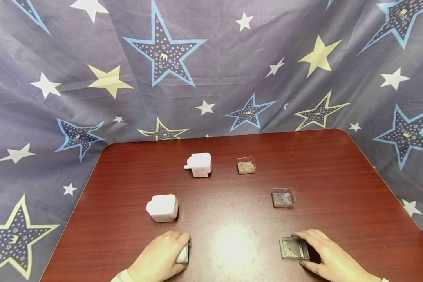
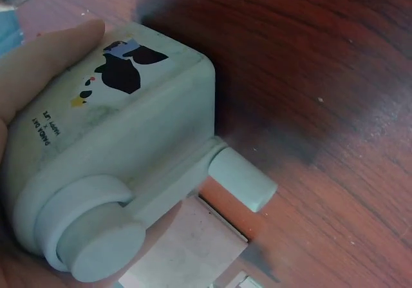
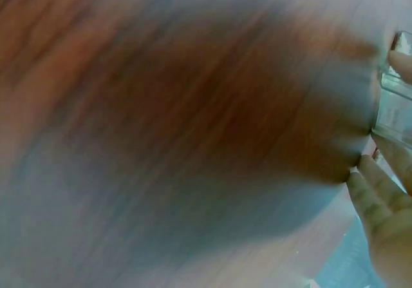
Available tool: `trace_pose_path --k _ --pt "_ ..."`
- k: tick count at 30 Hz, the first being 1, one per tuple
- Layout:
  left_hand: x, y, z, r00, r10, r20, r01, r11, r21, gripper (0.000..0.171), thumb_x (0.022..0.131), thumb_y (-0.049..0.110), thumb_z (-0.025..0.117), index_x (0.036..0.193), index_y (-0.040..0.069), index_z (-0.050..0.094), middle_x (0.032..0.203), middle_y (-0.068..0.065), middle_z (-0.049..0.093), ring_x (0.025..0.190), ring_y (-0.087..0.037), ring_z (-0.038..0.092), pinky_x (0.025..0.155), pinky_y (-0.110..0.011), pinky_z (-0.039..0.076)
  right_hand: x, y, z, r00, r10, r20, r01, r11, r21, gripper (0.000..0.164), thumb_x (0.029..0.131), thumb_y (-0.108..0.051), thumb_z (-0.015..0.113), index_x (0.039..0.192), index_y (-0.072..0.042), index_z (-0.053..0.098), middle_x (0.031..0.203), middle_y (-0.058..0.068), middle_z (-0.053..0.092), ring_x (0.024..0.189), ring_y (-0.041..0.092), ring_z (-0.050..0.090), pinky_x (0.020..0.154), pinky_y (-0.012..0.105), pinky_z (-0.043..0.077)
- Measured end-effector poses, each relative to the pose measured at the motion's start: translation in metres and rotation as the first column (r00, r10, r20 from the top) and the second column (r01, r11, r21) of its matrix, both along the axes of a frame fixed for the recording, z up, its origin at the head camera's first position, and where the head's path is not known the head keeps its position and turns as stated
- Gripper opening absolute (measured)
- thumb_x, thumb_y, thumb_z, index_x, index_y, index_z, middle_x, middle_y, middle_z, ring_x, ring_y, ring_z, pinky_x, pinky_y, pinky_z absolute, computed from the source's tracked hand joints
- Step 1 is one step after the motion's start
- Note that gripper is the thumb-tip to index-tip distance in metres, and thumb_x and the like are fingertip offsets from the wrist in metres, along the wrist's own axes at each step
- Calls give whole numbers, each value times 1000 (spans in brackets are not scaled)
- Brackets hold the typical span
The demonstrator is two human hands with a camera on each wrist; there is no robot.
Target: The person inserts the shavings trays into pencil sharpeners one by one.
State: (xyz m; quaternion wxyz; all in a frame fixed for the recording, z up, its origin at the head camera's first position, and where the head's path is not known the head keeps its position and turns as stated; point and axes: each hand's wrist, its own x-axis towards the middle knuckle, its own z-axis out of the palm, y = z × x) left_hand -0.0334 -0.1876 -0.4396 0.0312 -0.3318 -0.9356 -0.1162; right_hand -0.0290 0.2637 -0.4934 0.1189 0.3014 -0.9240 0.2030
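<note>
At the near left, my left hand grips a white hand-crank pencil sharpener, mostly hidden by the hand in the head view. The left wrist view shows its panda print, its round knob and the crank handle. On the near right, my right hand holds a clear shavings drawer by its right end, thumb on the near side and fingers on the far side. Some pale shavings lie in that drawer. Only an edge of the drawer shows in the right wrist view, beside the fingertips.
Two more white sharpeners stand on the left half of the table, one nearer and one farther back. To the right are a clear drawer and another drawer with brownish shavings. A star-patterned cloth hangs behind the table.
</note>
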Motion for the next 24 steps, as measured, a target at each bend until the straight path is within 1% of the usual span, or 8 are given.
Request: trace_pose_path --k 2,7,11,16,24 --pt "-1 0 0 1000 -6 -9 6 1000 2 50 58 24 87 91 13 51 79 5 54 73 -17 57 61 -39 48 0 1 0 1000 -5 0 5 1000 12 65 61 -24 89 121 -9 68 112 -12 63 102 6 56 92 9 35" --pt "-1 0 -1 1000 -12 -17 12 1000 -7 51 55 22 86 90 14 50 78 6 53 72 -17 56 61 -39 47 -2 1 1 1000 -16 11 16 999 42 63 65 -28 88 122 -9 68 113 -11 64 102 8 58 90 13 39" --pt "-1 1 -2 999 -11 -34 11 1000 -17 51 54 23 86 88 14 50 78 6 53 72 -18 57 62 -40 47 -2 1 0 1000 -14 -5 15 999 31 62 66 -30 87 121 -9 68 112 -10 65 101 9 59 91 14 39" --pt "-1 1 -4 999 -5 -52 5 1000 -13 50 53 22 84 86 15 49 77 7 53 71 -19 56 61 -39 46 -2 -3 -2 999 -14 -38 14 1000 3 61 66 -33 88 119 -10 70 109 -11 66 100 9 59 93 11 35" --pt "0 0 -6 998 7 -67 -7 1000 -6 48 52 23 83 85 16 48 76 8 51 71 -18 55 60 -39 45 -5 -14 -2 999 8 -53 -9 1000 -17 58 69 -36 86 117 -8 70 109 -11 66 99 7 59 91 13 39"
